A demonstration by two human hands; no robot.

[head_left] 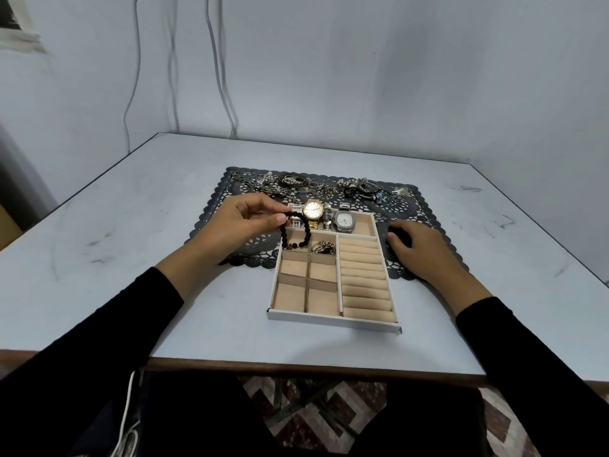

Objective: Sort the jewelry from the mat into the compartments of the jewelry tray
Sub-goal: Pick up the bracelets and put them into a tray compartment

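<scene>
No legible text, label, brand or number appears anywhere. The dials of the gold watch (313,210) and the silver watch (343,220), both lying in the far compartment of the tray (333,319), are too small and blurred for any marking to be read. A third watch (327,215) lies between them, its face unreadable as well. The tray walls, the mat (214,206) beyond and beside the tray, and the table (131,209) under it carry no printed sign
</scene>
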